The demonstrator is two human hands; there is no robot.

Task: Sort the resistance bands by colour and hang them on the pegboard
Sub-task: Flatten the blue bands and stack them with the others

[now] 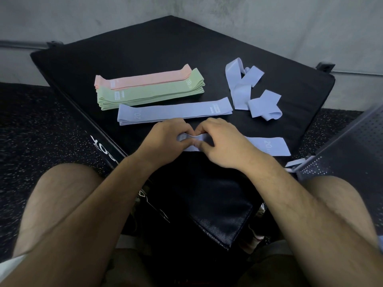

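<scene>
A lavender resistance band (267, 146) lies flat near the front of the black padded box (145, 50). My left hand (165, 139) and my right hand (226, 141) both pinch its left end, fingertips meeting. Beyond them lies a flat lavender stack (174, 111). Behind that sit a green stack (151, 93) and a pink stack (145, 78). Loose, crumpled lavender bands (248, 88) lie at the right.
A grey perforated pegboard panel (348, 150) leans at the right edge, with a lavender band end (294, 163) poking from under it. Speckled rubber floor (41, 125) surrounds the box. A concrete wall (228, 21) stands behind. My bare knees frame the bottom.
</scene>
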